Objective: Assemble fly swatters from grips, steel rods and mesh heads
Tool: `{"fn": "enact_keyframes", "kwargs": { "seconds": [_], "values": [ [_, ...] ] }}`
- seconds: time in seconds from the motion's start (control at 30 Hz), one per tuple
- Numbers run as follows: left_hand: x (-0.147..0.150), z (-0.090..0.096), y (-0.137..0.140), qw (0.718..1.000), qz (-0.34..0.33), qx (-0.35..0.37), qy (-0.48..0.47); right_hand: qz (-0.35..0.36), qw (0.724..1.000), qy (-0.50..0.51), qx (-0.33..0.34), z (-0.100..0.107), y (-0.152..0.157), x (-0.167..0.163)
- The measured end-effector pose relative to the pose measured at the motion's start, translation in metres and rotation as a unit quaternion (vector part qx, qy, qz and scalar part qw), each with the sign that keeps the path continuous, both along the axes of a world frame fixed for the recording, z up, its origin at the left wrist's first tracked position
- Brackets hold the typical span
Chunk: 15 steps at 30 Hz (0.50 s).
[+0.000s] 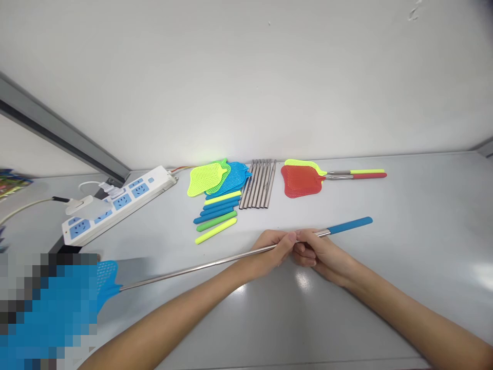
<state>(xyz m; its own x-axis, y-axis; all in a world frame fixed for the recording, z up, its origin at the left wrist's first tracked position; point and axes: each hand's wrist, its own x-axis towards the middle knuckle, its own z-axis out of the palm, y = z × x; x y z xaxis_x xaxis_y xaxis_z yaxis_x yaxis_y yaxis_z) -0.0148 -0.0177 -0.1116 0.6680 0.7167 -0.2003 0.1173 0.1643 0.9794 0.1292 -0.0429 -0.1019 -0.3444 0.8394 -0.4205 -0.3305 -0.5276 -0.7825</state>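
1. Both hands are clenched around one long fly swatter with a thin shiny telescopic metal rod (200, 266). The left hand (275, 246) and right hand (311, 249) sit knuckle to knuckle on the rod, near its handle end.
2. The swatter's smooth blue rubbery grip (350, 225) sticks out to the right, just past the right hand. Its blue plastic mesh head (106, 277) is way off at the lower left, partly lost in a blurred patch.
3. Everything lies on a plain, slightly glossy pale grey worktop (423, 246), with a white wall right behind it.
4. Farther back there's a loose pile of yellow-green and blue mesh swatter heads (215, 177), a fan of blue, green and yellow grip sleeves (216, 213) and a neat row of short steel tubes (259, 184).
5. Right of those lie two finished swatters, collapsed short: a red mesh one (302, 181) and a yellow one (302, 164) tucked behind it.
6. A white and blue power strip (115, 203) lies at the back left, plugs in it.
7. Lots of open room on the right and in front of the hands; the parts sit well apart from them.
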Motion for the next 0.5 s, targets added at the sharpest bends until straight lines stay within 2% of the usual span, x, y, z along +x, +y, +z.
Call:
{"fn": "enact_keyframes", "kwargs": {
  "seconds": [0.23,0.5],
  "values": [
    [0.0008,0.0003,0.0037,1.000,-0.002,0.007,0.013,-0.044,0.997,0.018,-0.061,-0.0004,-0.0027,-0.0031],
    [0.0005,0.0000,0.0016,0.999,0.014,0.015,0.047,-0.033,0.994,-0.011,-0.100,0.0071,0.0012,0.0037]
  ]
}}
